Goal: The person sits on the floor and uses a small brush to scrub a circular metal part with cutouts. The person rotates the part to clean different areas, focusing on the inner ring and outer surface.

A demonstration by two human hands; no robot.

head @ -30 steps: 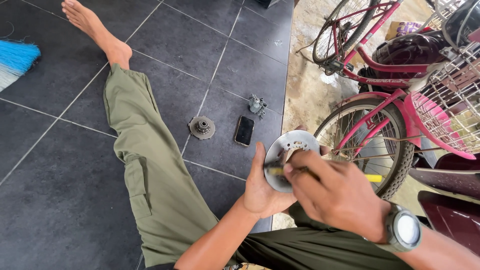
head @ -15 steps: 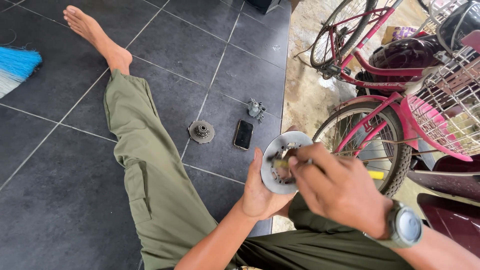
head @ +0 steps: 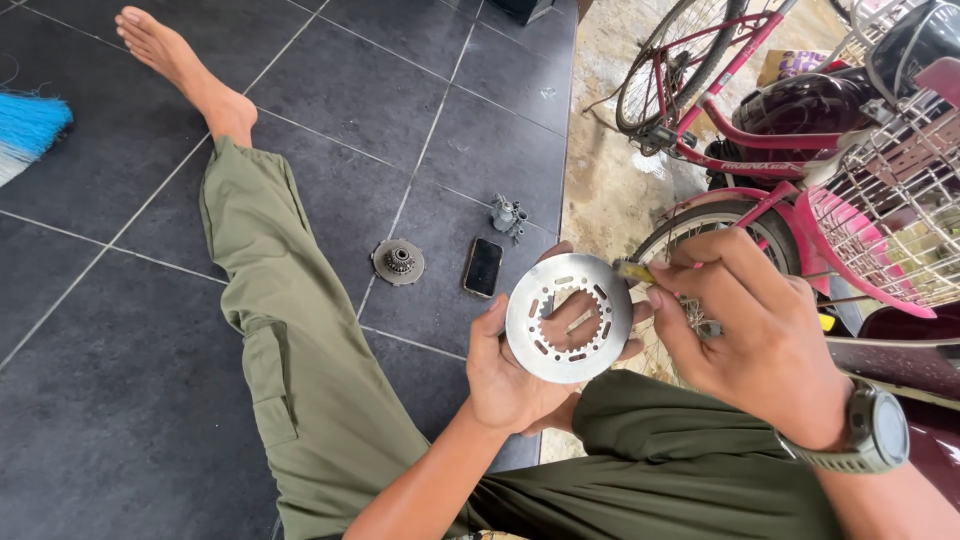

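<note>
Our left hand cradles a flat metal ring plate with a toothed centre hole, fingers curled behind it and thumb on its near rim, while our right hand pinches a small yellowish tool against the plate's upper right edge. Beyond the plate, on the dark floor tiles, lie a black phone, a round gear part and a small grey metal part. Farther right stands a pink bicycle.
</note>
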